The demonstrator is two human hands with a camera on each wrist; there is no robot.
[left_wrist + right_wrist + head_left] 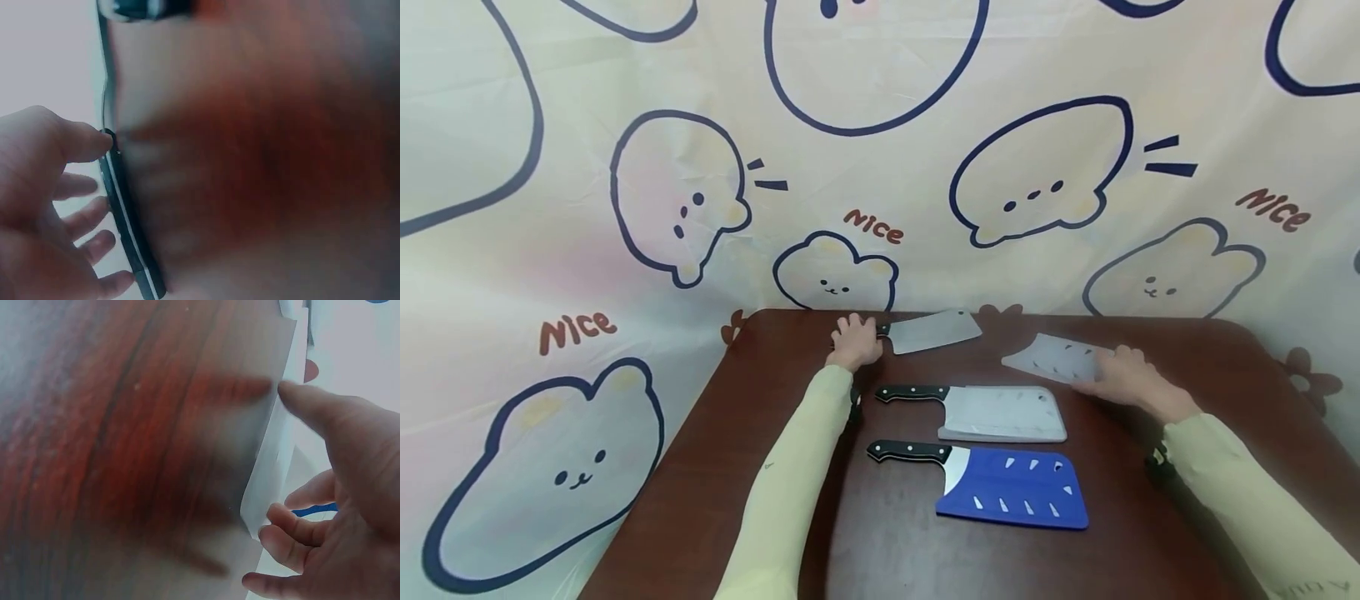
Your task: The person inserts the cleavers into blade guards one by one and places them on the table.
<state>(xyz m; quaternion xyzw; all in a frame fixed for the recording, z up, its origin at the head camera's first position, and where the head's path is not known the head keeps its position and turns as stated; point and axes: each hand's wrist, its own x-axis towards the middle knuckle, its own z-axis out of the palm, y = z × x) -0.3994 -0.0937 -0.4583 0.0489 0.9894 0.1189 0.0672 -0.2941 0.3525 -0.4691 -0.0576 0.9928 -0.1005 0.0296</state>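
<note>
In the head view my left hand is over the black handle of a cleaver at the table's back edge. Seen from the left wrist, the thumb tip meets the handle and the spread fingertips line up along its edge. My right hand is at the right end of a translucent white blade sheath. From the right wrist, the thumb tip is right at the edge of this sheath, with the other fingers apart and loosely bent beside it.
Nearer the body lie two more cleavers with black handles to the left: one in a whitish sheath, one in a blue sheath. All rest on a dark brown table. A cartoon-printed cloth hangs along the back and left side.
</note>
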